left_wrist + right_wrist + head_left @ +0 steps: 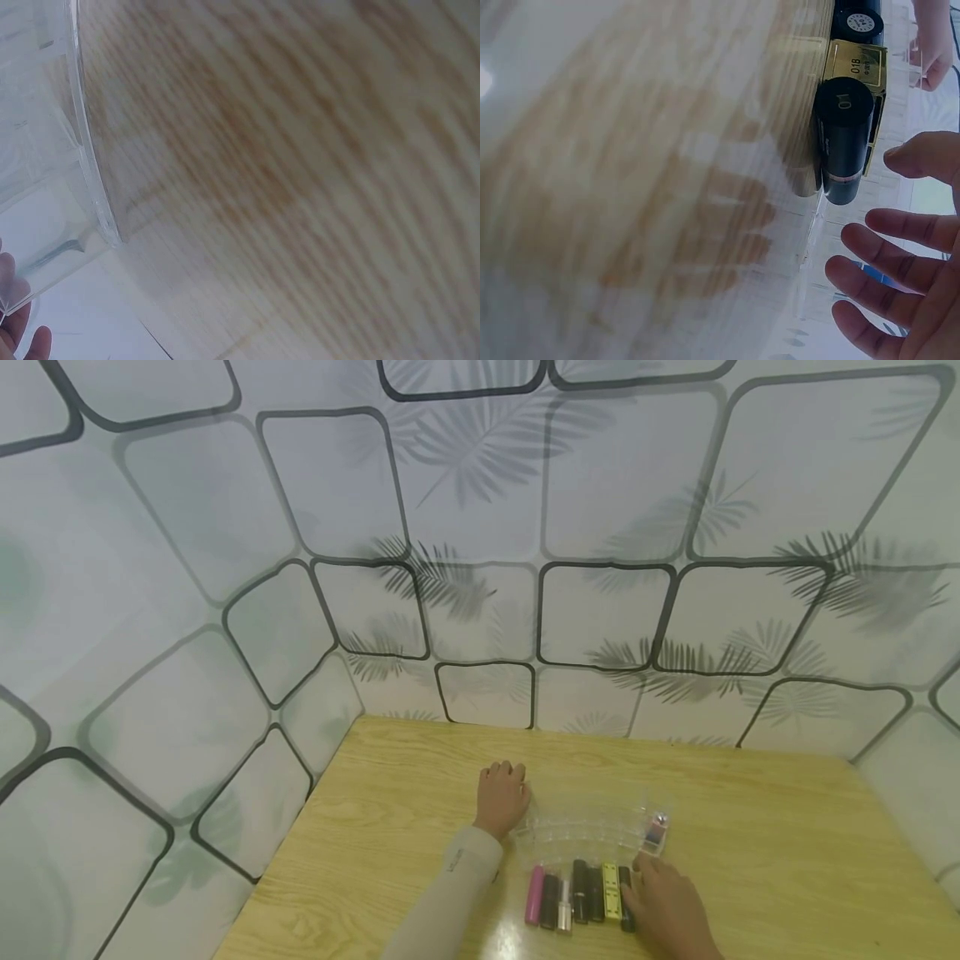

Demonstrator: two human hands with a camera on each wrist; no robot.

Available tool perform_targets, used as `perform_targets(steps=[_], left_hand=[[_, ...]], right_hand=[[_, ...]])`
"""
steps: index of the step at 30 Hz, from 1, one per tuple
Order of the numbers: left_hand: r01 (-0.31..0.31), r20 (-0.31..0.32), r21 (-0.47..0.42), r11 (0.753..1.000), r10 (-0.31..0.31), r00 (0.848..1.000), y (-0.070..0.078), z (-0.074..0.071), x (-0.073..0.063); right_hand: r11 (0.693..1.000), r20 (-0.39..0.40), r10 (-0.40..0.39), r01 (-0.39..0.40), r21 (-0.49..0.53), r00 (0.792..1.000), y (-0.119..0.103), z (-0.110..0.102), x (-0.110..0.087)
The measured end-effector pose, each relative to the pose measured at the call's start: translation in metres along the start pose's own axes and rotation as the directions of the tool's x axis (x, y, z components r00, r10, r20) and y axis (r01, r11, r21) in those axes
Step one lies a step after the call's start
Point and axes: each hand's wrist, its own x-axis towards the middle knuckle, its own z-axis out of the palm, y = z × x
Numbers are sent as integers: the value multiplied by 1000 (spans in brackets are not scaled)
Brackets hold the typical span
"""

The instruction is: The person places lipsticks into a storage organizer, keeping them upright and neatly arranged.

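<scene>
A clear plastic cosmetics organizer (585,833) with several compartments lies on the table. My left hand (501,799) grips its left end, with fingers (16,289) around a corner in the left wrist view. Below its front edge stands a row of lipstick tubes: a pink tube (534,895), several black ones, a clear-and-gold tube (565,912) and a yellow patterned tube (612,891). Beside the rightmost black tube (844,139) is my right hand (667,897), its fingers spread and nothing held. A small dark item (656,831) sits in the organizer's right end.
The wood-grain table (405,777) extends on both sides of the organizer. Patterned walls (480,635) with dark outlines and leaf prints rise behind it and at the sides.
</scene>
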Motion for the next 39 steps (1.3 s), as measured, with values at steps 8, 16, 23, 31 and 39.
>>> perform_targets(steps=[8, 16, 23, 31, 39], left_hand=[[2, 3, 3, 1000, -2, 1000, 0, 2, 0], [-7, -6, 9, 1000, 7, 1000, -1, 2, 0], [-6, 8, 3, 1000, 6, 1000, -1, 1, 1], [5, 14, 0, 1000, -5, 1000, 0, 4, 1], [7, 15, 11, 1000, -7, 1000, 0, 2, 1]], right_hand=[[1000, 13, 2, -2, -14, 1000, 4, 7, 1], [1000, 36, 2, -1, -28, 999, 5, 8, 0], [999, 30, -11, 12, -38, 1000, 6, 5, 0], [998, 46, -23, 25, -54, 999, 4, 2, 1], [997, 42, -32, 35, -73, 999, 4, 5, 0]])
